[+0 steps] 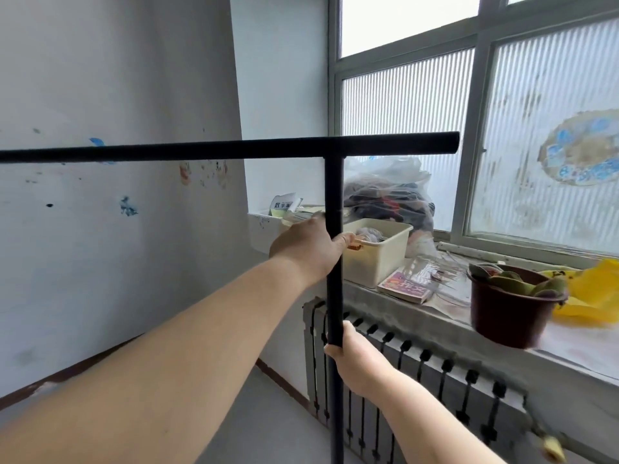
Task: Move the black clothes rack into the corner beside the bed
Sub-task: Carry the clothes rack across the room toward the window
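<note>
Black tube fills mid-frame: you have the rack [334, 209] by its upright post, left hand [306, 247] wrapped tight around it higher up, right hand [348, 354] closed around it lower down. The top bar runs off the left edge. The rack stands just before the radiator [418, 380] and sill [435, 306], near the wall corner at centre. No bed shows, so you can't yet call it placed; its feet are hidden.

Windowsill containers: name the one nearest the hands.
The cream plastic bin, just behind the left hand on the rack post. The white box sits farther back; the brown flowerpot stands far right.
</note>
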Demonstrator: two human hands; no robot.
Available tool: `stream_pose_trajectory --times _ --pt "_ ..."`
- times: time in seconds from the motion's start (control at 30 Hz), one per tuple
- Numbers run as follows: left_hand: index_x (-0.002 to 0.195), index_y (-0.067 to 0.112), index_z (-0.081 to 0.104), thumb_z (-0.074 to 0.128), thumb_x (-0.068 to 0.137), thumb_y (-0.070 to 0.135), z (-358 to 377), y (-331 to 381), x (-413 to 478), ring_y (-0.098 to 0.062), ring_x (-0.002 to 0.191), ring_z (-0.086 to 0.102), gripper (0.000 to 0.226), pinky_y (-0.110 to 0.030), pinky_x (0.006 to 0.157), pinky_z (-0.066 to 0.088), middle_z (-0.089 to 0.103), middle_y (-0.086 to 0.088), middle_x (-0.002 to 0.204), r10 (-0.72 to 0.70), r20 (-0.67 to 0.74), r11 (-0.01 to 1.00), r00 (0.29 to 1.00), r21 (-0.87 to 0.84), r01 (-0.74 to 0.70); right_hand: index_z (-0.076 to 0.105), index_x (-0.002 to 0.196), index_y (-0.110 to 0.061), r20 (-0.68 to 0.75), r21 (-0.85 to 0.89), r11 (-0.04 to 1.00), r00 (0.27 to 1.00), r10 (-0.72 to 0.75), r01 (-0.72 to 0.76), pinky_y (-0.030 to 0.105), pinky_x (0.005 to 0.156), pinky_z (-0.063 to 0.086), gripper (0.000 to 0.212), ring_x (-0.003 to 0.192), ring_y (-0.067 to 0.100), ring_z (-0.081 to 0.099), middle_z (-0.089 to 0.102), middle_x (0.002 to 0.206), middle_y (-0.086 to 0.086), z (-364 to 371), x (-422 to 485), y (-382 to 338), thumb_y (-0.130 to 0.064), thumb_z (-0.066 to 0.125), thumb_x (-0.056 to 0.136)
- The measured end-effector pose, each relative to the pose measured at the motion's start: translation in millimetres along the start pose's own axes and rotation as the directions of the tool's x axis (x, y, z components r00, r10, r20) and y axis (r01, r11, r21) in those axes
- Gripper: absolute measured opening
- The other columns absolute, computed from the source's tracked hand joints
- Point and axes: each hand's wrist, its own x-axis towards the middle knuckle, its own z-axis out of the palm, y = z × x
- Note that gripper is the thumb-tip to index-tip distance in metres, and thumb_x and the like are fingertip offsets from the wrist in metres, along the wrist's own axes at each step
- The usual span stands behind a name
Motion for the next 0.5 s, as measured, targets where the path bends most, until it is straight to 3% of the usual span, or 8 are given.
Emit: stream_pose_trajectory --times 0.17,0.27,0.4,0.5 --pt "0.107 0.022 0.053 0.044 0.088 0.058 13 -38 51 -0.028 0.092 0.061 0.041 -0.041 0.08 0.052 0.063 -0.002 0.098 -0.028 -0.038 0.999 0.999 -0.018 0.027 0.043 0.112 -0.023 -0.001 0.033 0.999 0.999 -0.035 0.035 0.033 0.066 0.045 0.017 0.077 0.016 0.056 0.059 0.091 -0.003 11 65 -8 -0.029 0.046 0.096" --pt "0.101 0.028 0.053 0.049 0.087 0.054 27 -69 75 -0.024 0.084 0.065 0.03 -0.037 0.074 0.051 0.061 0.005 0.084 -0.062 -0.024 0.994 0.998 -0.089 0.06 0.041 0.12 -0.024 0.011 0.062 0.997 0.999 -0.047 0.047 0.031 0.066 0.044 0.025 0.079 0.015 0.055 0.057 0.093 -0.004 16 107 -13 -0.028 0.048 0.096" --pt "0.099 0.029 0.056 0.056 0.085 0.046 60 -127 100 -0.021 0.089 0.063 0.022 -0.038 0.083 0.052 0.064 0.007 0.092 -0.208 0.063 0.976 0.976 -0.051 0.211 0.039 0.13 -0.019 0.04 0.086 0.994 0.996 -0.074 0.07 0.029 0.077 0.044 0.036 0.091 0.017 0.054 0.058 0.113 0.002 14 175 -17 -0.024 0.051 0.097" --pt "0.1 0.025 0.058 0.057 0.085 0.04 78 -173 114 -0.021 0.091 0.062 0.021 -0.035 0.083 0.052 0.065 0.004 0.097 -0.355 0.078 0.928 0.931 -0.089 0.361 0.041 0.129 -0.016 0.084 0.1 0.991 0.991 -0.102 0.093 0.032 0.08 0.046 0.035 0.094 0.02 0.057 0.06 0.112 0.005 14 226 -21 -0.021 0.051 0.096"
